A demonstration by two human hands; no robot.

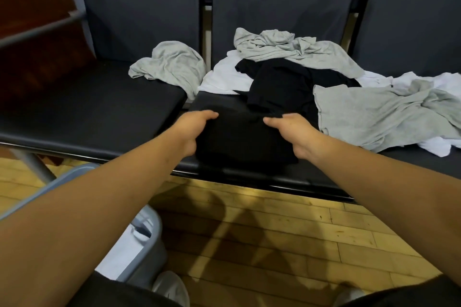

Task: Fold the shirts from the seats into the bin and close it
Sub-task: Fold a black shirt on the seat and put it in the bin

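Row of dark padded seats [99,107] over a pale wooden floor [274,232], backrests upright behind. On the front edge of the middle seat, a folded black shirt [244,142], gripped from both sides: left hand [192,129] curled round its left edge with the thumb on top, right hand [296,134] curled the same way round its right edge. Just behind and touching it, a second black shirt [279,82], loose and crumpled, lying over a white shirt [224,75] that reaches the seat's left edge. At the back of the same seat, against the backrest, a rumpled grey shirt [287,47]. Toward the right edge and across onto the next seat, another grey shirt [374,112], spread fairly flat over more white cloth. On the left seat, at its rear right corner, a third grey shirt [172,62] in a heap, one fold hanging into the gap between seats. Down on the floor at lower left, partly hidden by the left forearm, a grey bin [147,252], uncovered, with white cloth showing inside.
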